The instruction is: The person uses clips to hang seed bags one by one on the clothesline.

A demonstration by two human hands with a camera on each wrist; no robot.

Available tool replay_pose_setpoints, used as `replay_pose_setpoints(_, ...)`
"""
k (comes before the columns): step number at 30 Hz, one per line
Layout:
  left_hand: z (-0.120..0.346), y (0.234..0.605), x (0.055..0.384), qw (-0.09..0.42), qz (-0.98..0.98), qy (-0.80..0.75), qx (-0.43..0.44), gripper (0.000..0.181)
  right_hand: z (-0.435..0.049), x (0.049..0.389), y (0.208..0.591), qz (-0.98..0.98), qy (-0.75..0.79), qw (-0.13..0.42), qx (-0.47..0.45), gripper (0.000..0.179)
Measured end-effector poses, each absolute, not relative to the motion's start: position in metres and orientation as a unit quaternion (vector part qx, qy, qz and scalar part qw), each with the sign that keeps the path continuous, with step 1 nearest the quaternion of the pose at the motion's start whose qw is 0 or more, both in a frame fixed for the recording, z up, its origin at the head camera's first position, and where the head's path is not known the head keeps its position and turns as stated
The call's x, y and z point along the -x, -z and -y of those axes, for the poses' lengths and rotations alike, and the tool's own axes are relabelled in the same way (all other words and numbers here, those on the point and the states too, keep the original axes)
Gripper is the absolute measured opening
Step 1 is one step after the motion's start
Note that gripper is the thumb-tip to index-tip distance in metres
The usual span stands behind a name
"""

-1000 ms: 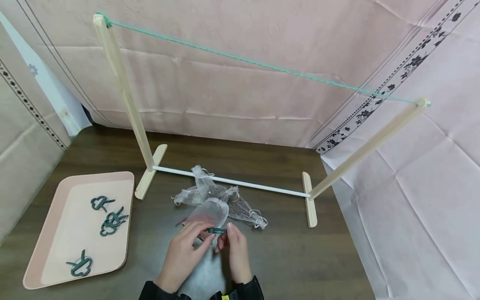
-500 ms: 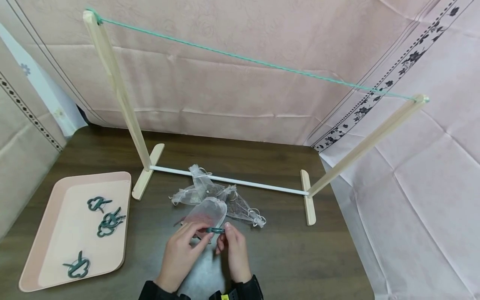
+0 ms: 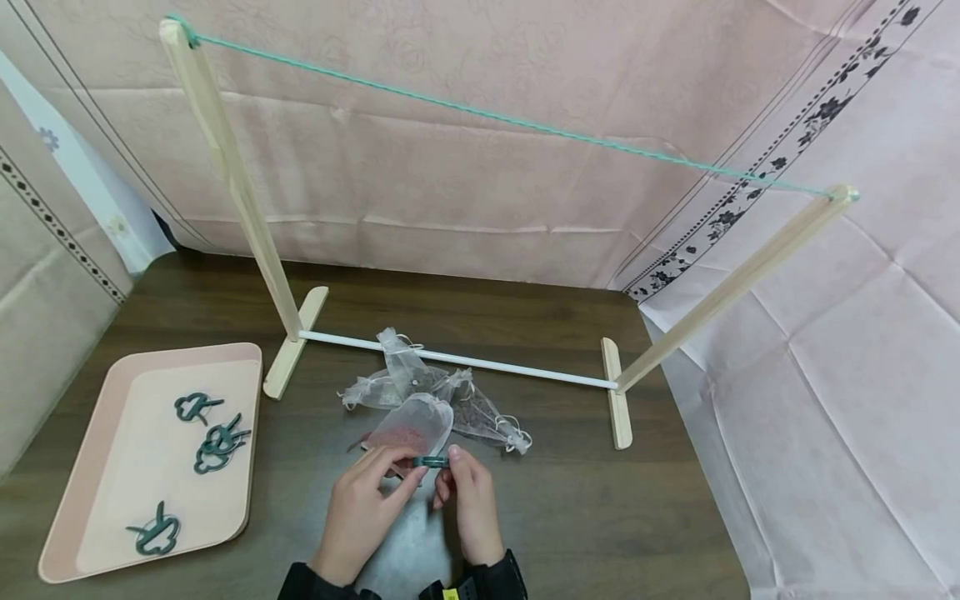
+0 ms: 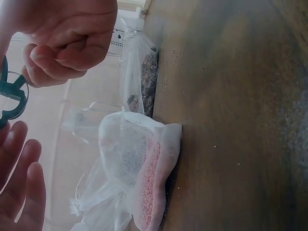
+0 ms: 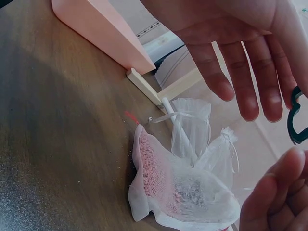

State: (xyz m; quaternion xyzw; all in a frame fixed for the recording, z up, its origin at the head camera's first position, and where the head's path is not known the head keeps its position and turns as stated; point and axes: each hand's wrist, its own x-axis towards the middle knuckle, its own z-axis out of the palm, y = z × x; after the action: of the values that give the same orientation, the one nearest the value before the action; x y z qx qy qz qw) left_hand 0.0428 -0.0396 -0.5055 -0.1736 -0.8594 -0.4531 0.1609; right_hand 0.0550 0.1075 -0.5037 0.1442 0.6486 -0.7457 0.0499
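Observation:
A dark green clip with a fine wire ring (image 3: 431, 461) is between my two hands above the table's near middle. My left hand (image 3: 363, 508) pinches its left end with thumb and forefinger, the other fingers loosely extended in the right wrist view. My right hand (image 3: 475, 508) pinches the right end, its other fingers curled in the left wrist view. Just beyond the hands lies a sheer white mesh pouch (image 4: 149, 168) with pinkish-red grains inside. Behind it are other drawstring pouches, one holding dark brown lumps (image 4: 149, 79).
To the left stands a pink tray (image 3: 82, 508) bearing several green clips (image 3: 217, 446). A wooden frame rises at the back: left post (image 3: 236, 175), right post (image 3: 735, 287), white bottom rod (image 3: 510, 367). A green cord (image 3: 480, 113) stretches between the post tops. Cloth (image 3: 465, 192) hangs behind.
The head view has shifted slightly, so the tray and frame sit a little further left. Both hands stay on the green clip with hardly any movement. The pouches have not moved.

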Motion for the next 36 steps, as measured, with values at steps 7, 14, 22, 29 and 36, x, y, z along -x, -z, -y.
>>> replay_pose_setpoints(7,0.038,0.504,-0.048,0.166,0.867,0.440,0.167,0.019,-0.108,-0.056,0.503,-0.649,0.746,0.053,-0.140,0.041)
replay_pose_setpoints(14,0.038,0.497,-0.055,0.182,0.860,0.447,0.167,0.018,-0.108,-0.058,0.496,-0.662,0.743,0.031,-0.094,0.042)
replay_pose_setpoints(22,0.040,0.493,-0.064,0.194,0.859,0.446,0.163,0.018,-0.105,-0.064,0.491,-0.661,0.746,0.025,-0.076,0.040)
replay_pose_setpoints(29,0.040,0.489,-0.068,0.178,0.850,0.461,0.179,0.018,-0.104,-0.072,0.471,-0.671,0.737,-0.001,-0.083,0.039)
replay_pose_setpoints(36,0.038,0.492,-0.073,0.186,0.850,0.463,0.168,0.018,-0.102,-0.079,0.460,-0.686,0.721,-0.007,-0.099,0.041)
